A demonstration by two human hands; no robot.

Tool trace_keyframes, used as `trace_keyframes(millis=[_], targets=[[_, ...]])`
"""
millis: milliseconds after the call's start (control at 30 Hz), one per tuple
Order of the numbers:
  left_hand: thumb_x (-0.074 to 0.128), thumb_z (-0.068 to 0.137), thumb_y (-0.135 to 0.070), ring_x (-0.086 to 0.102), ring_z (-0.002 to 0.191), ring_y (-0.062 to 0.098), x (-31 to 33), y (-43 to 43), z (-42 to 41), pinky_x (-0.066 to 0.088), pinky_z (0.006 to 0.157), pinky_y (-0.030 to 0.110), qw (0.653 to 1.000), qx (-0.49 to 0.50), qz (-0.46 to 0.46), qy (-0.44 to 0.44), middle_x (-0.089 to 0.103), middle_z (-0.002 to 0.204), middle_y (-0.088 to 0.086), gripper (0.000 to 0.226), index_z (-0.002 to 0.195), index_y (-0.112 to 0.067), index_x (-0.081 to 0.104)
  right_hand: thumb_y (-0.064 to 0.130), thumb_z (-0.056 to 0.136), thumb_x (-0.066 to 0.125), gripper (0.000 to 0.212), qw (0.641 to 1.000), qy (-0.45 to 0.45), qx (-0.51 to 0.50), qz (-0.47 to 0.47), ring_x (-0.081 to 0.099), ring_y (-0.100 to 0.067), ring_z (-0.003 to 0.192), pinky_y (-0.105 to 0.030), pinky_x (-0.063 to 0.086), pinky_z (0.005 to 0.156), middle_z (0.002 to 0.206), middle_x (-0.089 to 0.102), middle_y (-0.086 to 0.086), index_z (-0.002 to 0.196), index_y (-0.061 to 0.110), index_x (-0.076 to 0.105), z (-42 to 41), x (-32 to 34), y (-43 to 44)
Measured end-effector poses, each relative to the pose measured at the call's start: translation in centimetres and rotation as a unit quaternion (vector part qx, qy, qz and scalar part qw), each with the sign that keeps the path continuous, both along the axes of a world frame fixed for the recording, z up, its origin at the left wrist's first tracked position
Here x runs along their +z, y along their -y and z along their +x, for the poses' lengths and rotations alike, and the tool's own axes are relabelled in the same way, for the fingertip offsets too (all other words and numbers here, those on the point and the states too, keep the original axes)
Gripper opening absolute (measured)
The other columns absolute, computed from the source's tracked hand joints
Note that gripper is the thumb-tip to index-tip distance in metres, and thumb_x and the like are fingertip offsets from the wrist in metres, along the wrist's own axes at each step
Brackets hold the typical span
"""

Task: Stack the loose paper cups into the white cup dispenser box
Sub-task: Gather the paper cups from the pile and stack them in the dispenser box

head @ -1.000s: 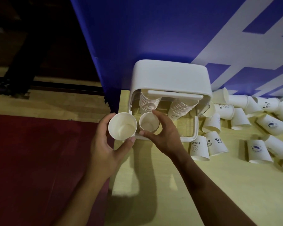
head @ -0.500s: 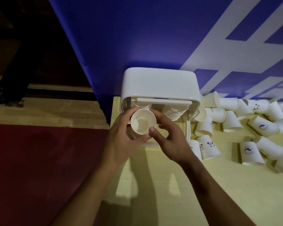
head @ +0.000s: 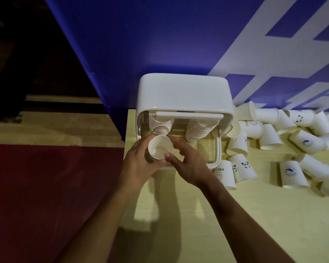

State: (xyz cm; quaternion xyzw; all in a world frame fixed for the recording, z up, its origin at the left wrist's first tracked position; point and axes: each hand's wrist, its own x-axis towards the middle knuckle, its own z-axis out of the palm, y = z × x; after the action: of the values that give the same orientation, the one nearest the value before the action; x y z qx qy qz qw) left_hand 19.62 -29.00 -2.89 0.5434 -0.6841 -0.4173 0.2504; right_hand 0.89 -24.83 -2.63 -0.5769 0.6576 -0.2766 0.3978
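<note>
Both hands meet around 1 paper cup (head: 160, 149) at the front left of the white dispenser box (head: 184, 93), mouth up toward the camera. The left hand (head: 139, 164) wraps the cup wall from the left; its fingers are curled around the cup and hold it. The right hand (head: 188, 164) comes in from the right with its thumb (head: 168, 155) pressed on the near rim and the other fingers along the far side, so the cup is pinched between the 2 hands. Judgement: 2 hands are used to keep the mouth square and the axis lined up with the stack, since a thin paper wall would go oval under a 1-sided squeeze.

The box sits on the table (head: 254, 224) against the blue wall panel (head: 160, 44), lid up. 2 nested columns show inside: the left stack (head: 160, 126) directly behind the held cup, the right stack (head: 199, 130) leaning slightly. The held cup is just in front of the left stack; whether it already touches it cannot be told.

The loose cups (head: 292, 141) lie scattered on the table to the right of the box, most on their sides, several touching its right wall. Judgement: they are kept within the right hand's reach, and many remain, so the task is well short of done.

Risk: a tilted entry could jam the cup on the stack.
</note>
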Motion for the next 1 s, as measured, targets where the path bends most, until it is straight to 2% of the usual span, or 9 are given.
trace_keyframes(millis=[100,233,333,433,533,633,733,900,1000], targets=[[0.093,0.073,-0.032,0.058,0.120,0.010,0.0,0.2,0.1,0.041,0.088,0.009,1.000,-0.002,-0.001,0.010,0.063,0.136,-0.008,0.080,0.145,-0.028,0.058,0.039,0.102,0.062,0.054,0.999,0.024,0.002,0.031,0.065,-0.001,0.118,-0.028,0.051,0.102,0.130,0.068,0.016,0.153,0.037,0.043,0.4,-0.1,0.1],[0.093,0.072,-0.036,0.059,0.119,0.015,-0.1,0.4,0.5,0.048,0.090,0.027,1.000,-0.003,0.010,0.019,0.063,0.135,-0.007,0.084,0.146,-0.031,0.054,0.040,0.103,0.059,0.056,0.999,0.024,0.007,0.032,0.060,0.005,0.121,-0.023,0.046,0.102,0.136,0.062,0.021,0.156,0.038,0.039,0.6,0.5,0.3],[0.093,0.069,-0.046,0.056,0.129,0.017,0.1,0.3,0.8,0.051,0.100,0.038,0.999,-0.014,0.018,0.024,0.058,0.143,-0.007,0.095,0.150,-0.036,0.046,0.053,0.099,0.059,0.069,0.999,0.006,-0.018,0.030,0.052,-0.003,0.135,-0.030,0.043,0.111,0.154,0.050,0.013,0.160,0.034,0.032,0.4,0.7,-0.3],[0.093,0.072,-0.043,0.045,0.139,0.011,1.9,-0.9,1.0,0.038,0.108,0.026,0.999,0.011,-0.020,0.038,0.049,0.155,-0.004,0.095,0.153,-0.028,0.046,0.057,0.096,0.062,0.070,0.996,0.003,-0.083,0.011,0.056,-0.001,0.130,-0.028,0.046,0.109,0.150,0.055,0.013,0.158,0.031,0.039,-1.7,2.0,-2.5],[0.080,0.077,-0.049,0.053,0.126,0.011,4.1,-2.6,-0.3,0.040,0.102,0.013,0.990,-0.002,-0.138,-0.018,0.059,0.139,0.001,0.073,0.137,-0.014,0.060,0.049,0.096,0.068,0.061,0.990,-0.021,-0.141,-0.001,0.061,0.006,0.118,-0.021,0.050,0.102,0.133,0.065,0.019,0.152,0.031,0.050,-6.1,4.0,-5.9],[0.072,0.083,-0.050,0.060,0.123,0.017,6.0,-3.7,-4.7,0.049,0.103,0.031,0.982,-0.067,-0.167,-0.064,0.061,0.134,-0.003,0.062,0.133,-0.015,0.062,0.040,0.097,0.069,0.054,0.978,-0.050,-0.203,0.000,0.066,0.002,0.111,-0.027,0.053,0.101,0.125,0.069,0.018,0.148,0.028,0.055,-12.1,6.1,-9.1],[0.070,0.086,-0.052,0.058,0.128,0.012,7.8,-4.5,-11.2,0.050,0.103,0.031,0.972,-0.155,-0.162,-0.065,0.058,0.139,-0.008,0.060,0.136,-0.021,0.060,0.034,0.097,0.069,0.051,0.961,-0.065,-0.267,0.006,0.067,0.003,0.106,-0.024,0.055,0.095,0.120,0.071,0.017,0.146,0.029,0.057,-18.5,8.1,-12.0],[0.068,0.083,-0.054,0.052,0.128,0.007,8.2,-5.2,-24.1,0.045,0.092,0.022,0.946,-0.277,-0.169,0.015,0.050,0.147,-0.013,0.064,0.140,-0.027,0.057,0.028,0.099,0.068,0.040,0.932,-0.039,-0.361,-0.002,0.070,0.003,0.101,-0.026,0.056,0.091,0.116,0.073,0.014,0.139,0.029,0.061,-28.6,9.3,-17.2],[0.071,0.082,-0.050,0.054,0.132,0.018,6.7,-5.1,-32.4,0.054,0.096,0.036,0.918,-0.336,-0.197,0.075,0.053,0.149,-0.002,0.070,0.144,-0.022,0.056,0.026,0.099,0.067,0.037,0.920,-0.029,-0.391,-0.007,0.071,-0.004,0.100,-0.019,0.053,0.080,0.113,0.074,0.013,0.136,0.028,0.063,-34.6,8.2,-19.9]])
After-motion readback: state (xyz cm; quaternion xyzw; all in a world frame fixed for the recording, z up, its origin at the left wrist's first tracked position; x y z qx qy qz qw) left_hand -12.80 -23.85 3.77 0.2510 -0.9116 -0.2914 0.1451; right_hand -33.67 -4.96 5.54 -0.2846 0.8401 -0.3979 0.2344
